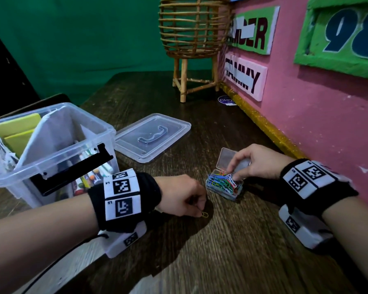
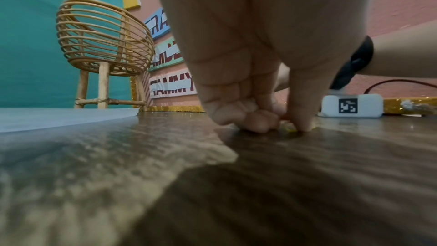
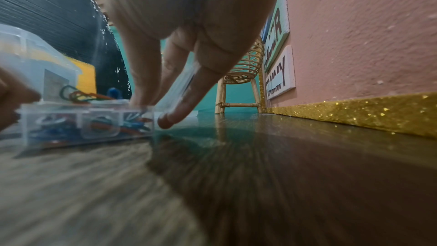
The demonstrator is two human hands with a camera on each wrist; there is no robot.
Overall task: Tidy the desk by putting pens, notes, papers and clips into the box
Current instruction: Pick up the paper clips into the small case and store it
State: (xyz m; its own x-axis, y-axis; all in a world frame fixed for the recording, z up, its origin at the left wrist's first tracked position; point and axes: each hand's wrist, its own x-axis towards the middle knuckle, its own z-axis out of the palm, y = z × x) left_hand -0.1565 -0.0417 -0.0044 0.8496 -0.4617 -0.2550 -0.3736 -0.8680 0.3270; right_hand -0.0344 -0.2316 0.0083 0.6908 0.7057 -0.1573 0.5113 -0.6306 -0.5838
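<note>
A small clear clip case (image 1: 223, 188) full of coloured paper clips stands on the dark wooden desk (image 1: 232, 240), its hinged lid (image 1: 227, 157) up. My right hand (image 1: 234, 174) reaches down into it, and its fairly straight fingertips (image 3: 139, 102) touch the clips and rim of the clip case (image 3: 78, 124). Just left of the case, my left hand (image 1: 200, 211) pinches a yellow paper clip (image 1: 204, 214) lying on the desk. In the left wrist view the left hand (image 2: 283, 128) has its thumb and curled fingers pressed down round the yellow paper clip (image 2: 290, 129). The big clear box (image 1: 89, 132) at the left holds pens, yellow notes and papers.
The box's clear lid (image 1: 172, 132) lies flat behind the hands. A rattan basket stand (image 1: 192, 39) stands at the back by the pink wall (image 1: 317, 124). A gold glitter strip (image 1: 263, 122) runs along the wall's foot.
</note>
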